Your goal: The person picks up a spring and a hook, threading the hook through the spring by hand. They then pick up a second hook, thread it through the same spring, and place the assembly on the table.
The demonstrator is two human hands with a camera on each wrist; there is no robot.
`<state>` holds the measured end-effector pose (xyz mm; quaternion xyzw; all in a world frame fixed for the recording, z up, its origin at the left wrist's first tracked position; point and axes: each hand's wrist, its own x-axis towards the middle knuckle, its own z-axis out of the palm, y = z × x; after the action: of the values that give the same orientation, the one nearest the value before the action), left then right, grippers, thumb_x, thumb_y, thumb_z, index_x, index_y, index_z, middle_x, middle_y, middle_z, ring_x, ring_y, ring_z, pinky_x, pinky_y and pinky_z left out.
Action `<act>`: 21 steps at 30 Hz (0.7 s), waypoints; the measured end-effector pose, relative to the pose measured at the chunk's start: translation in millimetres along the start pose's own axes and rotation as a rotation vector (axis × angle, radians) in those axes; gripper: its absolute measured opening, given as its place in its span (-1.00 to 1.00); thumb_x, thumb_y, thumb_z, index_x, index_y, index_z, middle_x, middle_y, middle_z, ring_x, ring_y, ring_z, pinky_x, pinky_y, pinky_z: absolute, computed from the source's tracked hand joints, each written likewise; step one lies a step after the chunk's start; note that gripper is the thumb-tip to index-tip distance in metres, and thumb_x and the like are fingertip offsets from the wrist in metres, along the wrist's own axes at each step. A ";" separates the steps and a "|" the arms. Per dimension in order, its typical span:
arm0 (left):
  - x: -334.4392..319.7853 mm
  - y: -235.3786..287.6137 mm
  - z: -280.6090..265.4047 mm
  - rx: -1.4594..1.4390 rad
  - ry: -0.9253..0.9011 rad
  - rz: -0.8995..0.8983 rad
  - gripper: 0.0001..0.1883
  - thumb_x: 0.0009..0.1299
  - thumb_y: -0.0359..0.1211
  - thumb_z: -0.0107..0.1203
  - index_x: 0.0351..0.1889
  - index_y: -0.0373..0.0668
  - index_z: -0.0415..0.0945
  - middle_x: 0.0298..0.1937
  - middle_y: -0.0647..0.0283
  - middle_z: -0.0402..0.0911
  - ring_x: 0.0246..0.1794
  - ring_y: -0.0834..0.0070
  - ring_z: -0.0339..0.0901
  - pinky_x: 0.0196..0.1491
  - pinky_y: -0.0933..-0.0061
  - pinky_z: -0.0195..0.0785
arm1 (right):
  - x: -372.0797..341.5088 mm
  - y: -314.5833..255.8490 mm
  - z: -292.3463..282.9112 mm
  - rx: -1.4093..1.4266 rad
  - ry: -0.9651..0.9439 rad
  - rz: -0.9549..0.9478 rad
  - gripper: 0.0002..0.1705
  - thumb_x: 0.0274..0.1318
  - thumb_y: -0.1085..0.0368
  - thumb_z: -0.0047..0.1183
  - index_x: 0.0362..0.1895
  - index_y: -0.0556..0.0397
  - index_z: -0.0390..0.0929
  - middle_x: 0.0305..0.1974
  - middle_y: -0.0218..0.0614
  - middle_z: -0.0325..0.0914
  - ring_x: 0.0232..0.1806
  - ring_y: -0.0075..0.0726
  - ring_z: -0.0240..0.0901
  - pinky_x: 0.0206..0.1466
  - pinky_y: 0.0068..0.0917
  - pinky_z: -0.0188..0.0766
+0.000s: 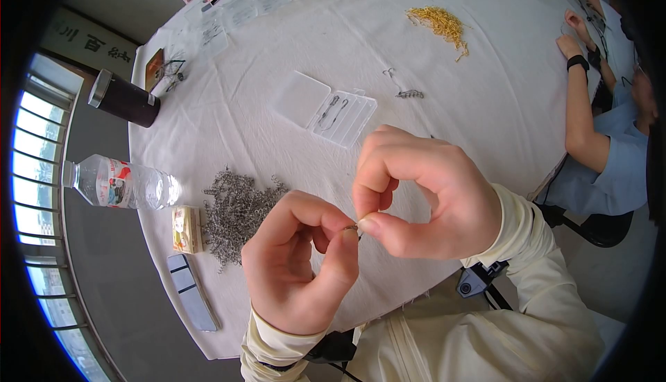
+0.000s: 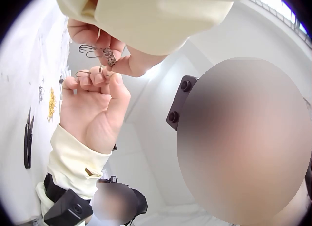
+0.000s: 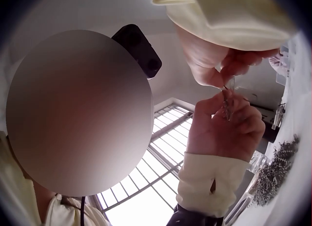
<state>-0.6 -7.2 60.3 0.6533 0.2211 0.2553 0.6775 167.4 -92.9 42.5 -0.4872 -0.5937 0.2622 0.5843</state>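
Note:
In front of the body, my left hand (image 1: 302, 264) pinches a small fishing rig (image 2: 109, 56), a grey wire coil with dark hooks (image 2: 88, 51), between thumb and forefinger. My right hand (image 1: 423, 198) meets it fingertip to fingertip and pinches the rig's other end; that end is mostly covered by the fingers. Beyond the hands a clear plastic case (image 1: 357, 120) lies with its lid folded back, a hook rig (image 1: 331, 113) in one compartment. Another coil rig with hooks (image 1: 409, 93) lies on the cloth to its right. A heap of grey wire coils (image 1: 236, 215) is beside my left hand.
On the white-clothed table (image 1: 277, 153) are a phone (image 1: 193, 295), a tissue pack (image 1: 186, 229), a water bottle (image 1: 125, 182), a dark tumbler (image 1: 125, 98) and a gold-coloured pile (image 1: 440, 25). Scissors (image 2: 28, 141) show in the left wrist view. Another person (image 1: 590, 132) sits at the right.

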 end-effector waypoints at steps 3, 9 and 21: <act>-0.1 0.5 0.8 0.019 0.017 -0.002 -0.89 0.24 -0.60 0.14 -0.30 -0.31 0.45 -0.35 0.37 0.46 -0.36 0.68 0.29 -0.22 0.63 0.19 | 1.2 -0.7 -1.6 -0.069 -0.004 -0.025 -0.89 -0.11 0.49 0.13 -0.45 0.07 0.47 -0.43 -0.44 0.43 -0.38 -0.45 0.30 -0.28 -0.51 0.30; -0.3 -1.2 2.2 0.078 0.056 0.007 -0.87 0.21 -0.60 0.16 -0.32 -0.29 0.45 -0.36 0.37 0.45 -0.38 0.68 0.28 -0.24 0.63 0.19 | 1.6 -2.5 -1.3 -0.230 0.025 -0.091 -0.84 -0.19 0.49 0.17 -0.45 0.02 0.48 -0.45 -0.44 0.41 -0.42 -0.42 0.26 -0.32 -0.49 0.26; 1.2 -6.8 4.6 0.134 0.097 0.026 -0.87 0.19 -0.59 0.16 -0.33 -0.30 0.45 -0.37 0.36 0.48 -0.39 0.67 0.31 -0.26 0.64 0.23 | 1.3 -1.8 1.5 -0.369 0.085 -0.193 -0.82 -0.26 0.51 0.19 -0.47 0.01 0.52 -0.48 -0.45 0.41 -0.43 -0.40 0.23 -0.35 -0.49 0.20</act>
<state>3.7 -10.1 53.7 0.6871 0.2617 0.2799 0.6173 165.8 -92.1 44.4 -0.5375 -0.6505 0.0712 0.5319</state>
